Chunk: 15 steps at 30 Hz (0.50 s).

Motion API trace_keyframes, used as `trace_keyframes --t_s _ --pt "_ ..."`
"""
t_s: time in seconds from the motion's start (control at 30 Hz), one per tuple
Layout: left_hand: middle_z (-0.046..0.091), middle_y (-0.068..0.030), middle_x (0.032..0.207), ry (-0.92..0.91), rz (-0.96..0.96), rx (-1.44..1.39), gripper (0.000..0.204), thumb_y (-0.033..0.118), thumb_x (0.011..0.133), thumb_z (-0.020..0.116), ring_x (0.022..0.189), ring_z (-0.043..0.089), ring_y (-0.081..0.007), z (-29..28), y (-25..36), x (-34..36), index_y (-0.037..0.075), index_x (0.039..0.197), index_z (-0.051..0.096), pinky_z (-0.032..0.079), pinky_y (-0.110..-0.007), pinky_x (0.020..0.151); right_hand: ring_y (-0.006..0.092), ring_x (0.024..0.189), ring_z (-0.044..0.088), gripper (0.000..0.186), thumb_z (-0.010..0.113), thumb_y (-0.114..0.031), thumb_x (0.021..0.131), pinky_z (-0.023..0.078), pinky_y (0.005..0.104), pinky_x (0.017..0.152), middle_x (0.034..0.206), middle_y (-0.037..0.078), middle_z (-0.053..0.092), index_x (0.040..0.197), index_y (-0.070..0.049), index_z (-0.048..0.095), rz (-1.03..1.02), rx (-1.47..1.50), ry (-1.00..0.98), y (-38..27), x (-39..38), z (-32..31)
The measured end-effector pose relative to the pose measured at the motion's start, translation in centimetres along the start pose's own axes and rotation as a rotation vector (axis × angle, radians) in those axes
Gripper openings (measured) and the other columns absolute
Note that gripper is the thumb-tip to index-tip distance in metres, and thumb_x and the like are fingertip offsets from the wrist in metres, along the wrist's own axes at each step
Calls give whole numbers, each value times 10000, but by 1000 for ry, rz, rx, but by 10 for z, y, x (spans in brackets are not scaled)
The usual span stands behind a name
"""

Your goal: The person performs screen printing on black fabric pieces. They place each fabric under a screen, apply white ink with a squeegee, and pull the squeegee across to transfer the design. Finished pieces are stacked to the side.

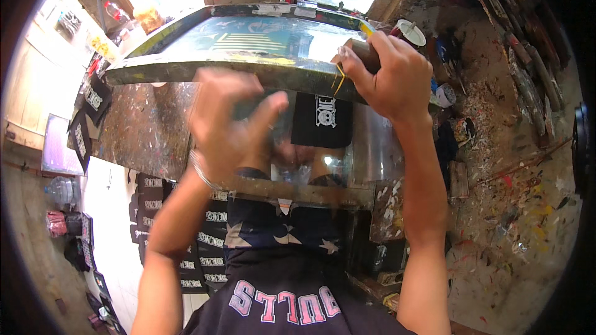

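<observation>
A screen-printing frame with dark, paint-stained wooden sides is tilted up above the work table. Pale lettering and stripes show on its mesh. At the frame's right front corner, my right hand is closed round a brown wooden block, apparently the handle of a squeegee. Yellow strands hang beside it. My left hand, blurred by motion, is just in front of the frame's near side, thumb apart from the fingers and nothing visible in it. Below lies a black fabric piece with a white skull print, on a glass top.
Many printed black pieces lie in rows at the lower left. Others hang off the table's left end. A white-lidded tub stands beyond the frame's right end. Wooden sticks lean along the paint-spattered floor at right.
</observation>
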<state>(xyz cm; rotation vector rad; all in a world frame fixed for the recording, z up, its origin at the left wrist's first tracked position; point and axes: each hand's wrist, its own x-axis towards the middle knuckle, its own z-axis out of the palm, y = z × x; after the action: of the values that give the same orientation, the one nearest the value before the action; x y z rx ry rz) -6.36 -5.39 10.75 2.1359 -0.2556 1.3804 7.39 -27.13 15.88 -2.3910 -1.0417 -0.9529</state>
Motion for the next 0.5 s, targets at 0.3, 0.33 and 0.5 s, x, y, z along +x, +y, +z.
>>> trace_keyframes --t_s 0.3,0.33,0.5 --pt "248 -408 1604 -676 -433 -485 858 487 1007 646 1554 171 -490 211 113 -177 -98 1551 336 235 -510 1262 396 716 676 382 659 -459 953 513 458 648 772 182 684 915 -84 722 -6 -81 -125 14 51 -12" --pt "335 -398 1569 -644 -404 -485 794 464 1011 647 1526 270 -480 225 119 -173 -85 1527 396 290 -505 1239 372 786 711 392 634 -452 986 538 436 710 849 187 727 953 -76 740 66 -105 -196 10 59 -14" --pt "785 -115 931 -302 -452 -837 201 192 1017 633 768 744 -269 203 91 -142 31 1028 753 568 -409 715 413 642 667 464 678 -401 902 505 474 636 684 232 660 741 34 701 17 29 -36 4 83 -20"
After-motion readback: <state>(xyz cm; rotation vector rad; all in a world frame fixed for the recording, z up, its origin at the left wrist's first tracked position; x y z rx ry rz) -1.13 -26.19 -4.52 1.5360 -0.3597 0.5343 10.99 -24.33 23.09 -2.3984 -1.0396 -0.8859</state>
